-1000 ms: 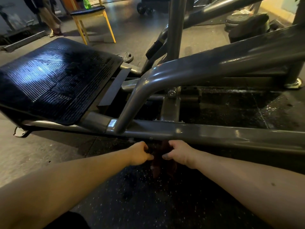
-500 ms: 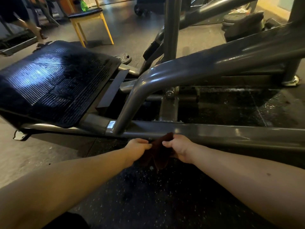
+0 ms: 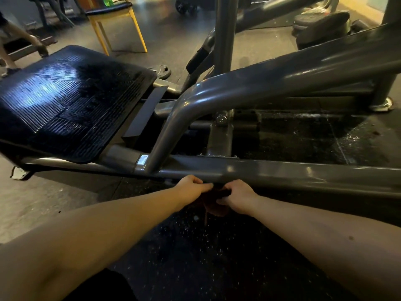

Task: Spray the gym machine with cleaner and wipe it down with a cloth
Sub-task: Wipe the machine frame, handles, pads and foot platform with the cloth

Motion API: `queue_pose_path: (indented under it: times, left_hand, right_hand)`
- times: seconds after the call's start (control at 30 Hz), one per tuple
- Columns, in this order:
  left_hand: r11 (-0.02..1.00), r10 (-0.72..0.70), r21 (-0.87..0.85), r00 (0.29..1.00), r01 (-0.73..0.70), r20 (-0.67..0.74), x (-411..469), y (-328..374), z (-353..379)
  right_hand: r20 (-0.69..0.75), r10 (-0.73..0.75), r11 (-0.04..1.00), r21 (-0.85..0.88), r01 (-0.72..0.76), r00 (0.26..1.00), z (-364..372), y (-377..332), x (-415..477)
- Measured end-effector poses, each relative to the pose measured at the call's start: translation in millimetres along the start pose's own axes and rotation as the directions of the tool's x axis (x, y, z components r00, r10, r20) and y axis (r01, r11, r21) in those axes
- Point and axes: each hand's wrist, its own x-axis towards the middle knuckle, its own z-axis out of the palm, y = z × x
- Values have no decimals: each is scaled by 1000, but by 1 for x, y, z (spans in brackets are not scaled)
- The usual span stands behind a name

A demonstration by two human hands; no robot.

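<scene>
"Cloth (image 3: 213, 205), where was it when you looked over?"

"Bunched up between the person's two hands. It was a dark reddish-brown cloth, pressed right up under the lower rail (image 3: 293, 172) of the gym machine (image 3: 303, 68). A loose end hung down toward the speckled black floor (image 3: 217, 257)."

"And the hands, were they holding it or just resting?"

"Holding it. The left hand (image 3: 191, 187) had its fingers curled at the rail's under edge, with the thumb stretched along the top of the cloth. The right hand (image 3: 238, 197) was just beside it, fingers curled in tight and the thumb pinching the cloth from below. Both forearms were bare and reached forward side by side."

"Which part of the machine was that?"

"Low on the near side, just right of the joint where the bent tube (image 3: 171, 127) met the rail. The ribbed black footplate (image 3: 71, 101) sat tilted off to the left, well apart from the hands. A grey upright post (image 3: 223, 40) stood behind."

"Anything else about?"

"A yellow chair (image 3: 117, 22) with a dark seat stood farther back, and some weight plates (image 3: 321, 22) lay at the far right. The floor behind the rail glistened."
</scene>
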Motion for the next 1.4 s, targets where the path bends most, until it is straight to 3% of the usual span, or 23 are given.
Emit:
queue_pose_path:
  times: [0.07,0.2,0.3,0.4,0.5,0.57,0.63,0.73,0.97,1.1,1.23,1.4]
  left_hand:
    - [1000,8,2,999,-9,44,2,4,6]
    - [999,23,-48,999,-22,23,22,10,22]
    - [983,66,174,998,-62,-18,41,20,28]
    - [864,170,493,982,-107,-85,68,27,26]
    - [793,193,607,967,-53,-167,95,27,24]
    - [778,157,628,969,-2,-192,108,21,25]
    - [760,100,648,978,44,-184,117,12,26]
    - [738,123,674,974,38,-190,125,-3,26]
    - [750,156,660,963,30,-221,127,-8,25]
    - [740,180,673,956,23,-230,127,-13,24]
    - [754,202,657,957,-16,-209,126,-13,23]
    - [739,207,674,958,-19,-200,126,-13,24]
  right_hand:
    - [15,-3,1000,25,3,1000,-6,8,5]
    - [-16,38,950,310,-31,999,-23,28,4]
    - [-158,107,914,405,-35,982,-39,40,12]
    - [-383,73,950,307,52,921,-61,48,26]
    - [-564,-37,991,84,102,825,-72,53,40]
    - [-526,-45,999,-42,27,849,-69,59,56]
    - [-349,-21,974,-220,-60,937,-57,66,72]
    - [-209,-81,905,-426,-16,975,-41,67,90]
    - [-79,-304,837,-498,227,949,-2,11,143]
    - [13,-346,811,-499,306,938,1,-2,155]
    - [-141,-321,834,-511,209,936,-30,48,132]
    - [-433,-56,902,-409,-140,900,-99,132,97]
